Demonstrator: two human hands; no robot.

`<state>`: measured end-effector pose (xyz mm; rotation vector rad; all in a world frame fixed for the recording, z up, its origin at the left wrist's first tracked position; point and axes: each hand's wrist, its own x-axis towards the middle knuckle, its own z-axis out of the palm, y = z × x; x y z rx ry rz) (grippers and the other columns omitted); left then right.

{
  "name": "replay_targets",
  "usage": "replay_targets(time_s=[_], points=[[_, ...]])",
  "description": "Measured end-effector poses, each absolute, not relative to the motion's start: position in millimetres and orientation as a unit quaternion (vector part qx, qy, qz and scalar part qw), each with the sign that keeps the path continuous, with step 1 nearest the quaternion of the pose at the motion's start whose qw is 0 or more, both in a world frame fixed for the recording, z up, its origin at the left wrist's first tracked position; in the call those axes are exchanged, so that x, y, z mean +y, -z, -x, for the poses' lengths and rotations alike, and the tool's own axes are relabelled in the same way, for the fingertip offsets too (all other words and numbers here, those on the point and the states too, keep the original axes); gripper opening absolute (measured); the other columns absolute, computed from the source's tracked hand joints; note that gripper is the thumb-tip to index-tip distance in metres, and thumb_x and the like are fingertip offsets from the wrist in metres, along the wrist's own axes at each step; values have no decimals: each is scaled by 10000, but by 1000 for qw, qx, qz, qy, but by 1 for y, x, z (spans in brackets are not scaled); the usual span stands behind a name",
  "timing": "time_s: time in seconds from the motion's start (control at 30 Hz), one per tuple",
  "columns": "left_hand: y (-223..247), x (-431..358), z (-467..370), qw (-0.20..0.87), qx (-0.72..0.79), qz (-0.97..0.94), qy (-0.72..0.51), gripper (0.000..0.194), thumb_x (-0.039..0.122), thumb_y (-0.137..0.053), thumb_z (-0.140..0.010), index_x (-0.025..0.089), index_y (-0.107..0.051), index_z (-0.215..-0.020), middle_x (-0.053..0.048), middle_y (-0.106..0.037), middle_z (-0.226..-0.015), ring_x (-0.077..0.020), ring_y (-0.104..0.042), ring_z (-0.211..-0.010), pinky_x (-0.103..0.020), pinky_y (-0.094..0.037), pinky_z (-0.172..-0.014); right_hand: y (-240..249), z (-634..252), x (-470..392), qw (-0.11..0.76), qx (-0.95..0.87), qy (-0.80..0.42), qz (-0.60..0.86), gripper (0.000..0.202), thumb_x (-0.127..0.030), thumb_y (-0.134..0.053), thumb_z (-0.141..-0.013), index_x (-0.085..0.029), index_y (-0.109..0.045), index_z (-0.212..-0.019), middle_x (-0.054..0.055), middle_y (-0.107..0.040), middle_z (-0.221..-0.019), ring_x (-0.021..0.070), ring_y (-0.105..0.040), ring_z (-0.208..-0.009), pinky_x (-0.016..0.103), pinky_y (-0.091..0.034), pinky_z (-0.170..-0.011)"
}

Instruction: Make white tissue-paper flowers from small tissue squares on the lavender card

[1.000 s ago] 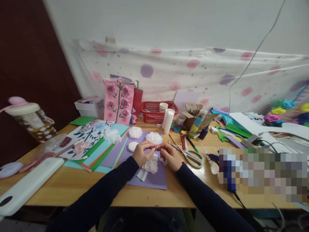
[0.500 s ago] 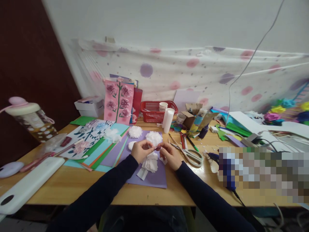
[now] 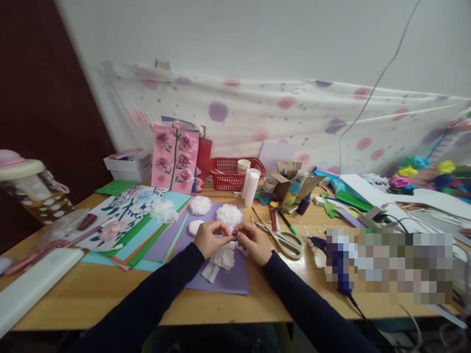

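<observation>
My left hand [image 3: 212, 238] and my right hand [image 3: 254, 242] meet over a purple sheet [image 3: 235, 279], fingertips pinched together. Something small and dark shows between them, too small to make out. Just behind the fingers lies a white ruffled paper flower [image 3: 228, 214], and another white flower [image 3: 200, 205] sits farther left. Below my hands are crumpled white paper layers [image 3: 223, 257] and a flat white strip [image 3: 210, 273]. A white disc [image 3: 196, 227] is partly behind my left hand.
Scissors [image 3: 290, 243], pens and a blue glue gun [image 3: 340, 269] lie to the right. Behind stand a red basket [image 3: 230, 179], a white roll [image 3: 251, 187] and a glue bottle. Coloured sheets [image 3: 147, 240], a long white object [image 3: 40, 289] and a bottle [image 3: 33, 191] are at left.
The view has shifted slightly, so the whole scene sits a little farther left and lower. Both hands stay pinched together over the purple sheet.
</observation>
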<state>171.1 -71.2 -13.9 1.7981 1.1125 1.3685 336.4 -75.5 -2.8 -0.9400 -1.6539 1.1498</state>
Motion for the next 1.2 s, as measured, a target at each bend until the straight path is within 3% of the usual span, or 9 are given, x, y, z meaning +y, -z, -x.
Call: replay_targets(time_s=[0.43,0.77,0.93,1.2], points=[[10,-73,-171,325,426,-673,-510,183,221,-763,-576,163,-589,-581,9,-636,-608,-133,-605,-600,-233,-512,-624,5,-335,-75,447,-650,-484,378,258,-415,-642,-734,-170,-561,-731,-39,-526,-577,82,-465,-457,213,-385,-464],[3,-75,-171,395,408,-637,-520,239,270,-618,-691,106,-686,-852,-101,-747,-786,-210,-706,-723,-278,-564,-662,14,-336,-69,494,-627,-479,366,266,-436,-592,-773,-175,-557,-812,-51,-478,-560,77,-423,-424,196,-315,-396],[3,-73,-170,407,407,-623,-529,258,310,-609,-710,117,-724,-837,-106,-760,-880,-240,-714,-820,-307,-570,-748,12,-336,-71,497,-626,-477,366,253,-420,-597,-772,-175,-554,-818,-45,-487,-587,75,-434,-436,194,-323,-395],[5,-72,-170,407,417,-615,-531,285,316,-576,-732,113,-754,-820,-98,-764,-851,-237,-718,-779,-293,-575,-697,11,-336,-71,494,-629,-475,367,244,-415,-594,-771,-177,-552,-806,-45,-483,-580,80,-433,-438,203,-333,-404]])
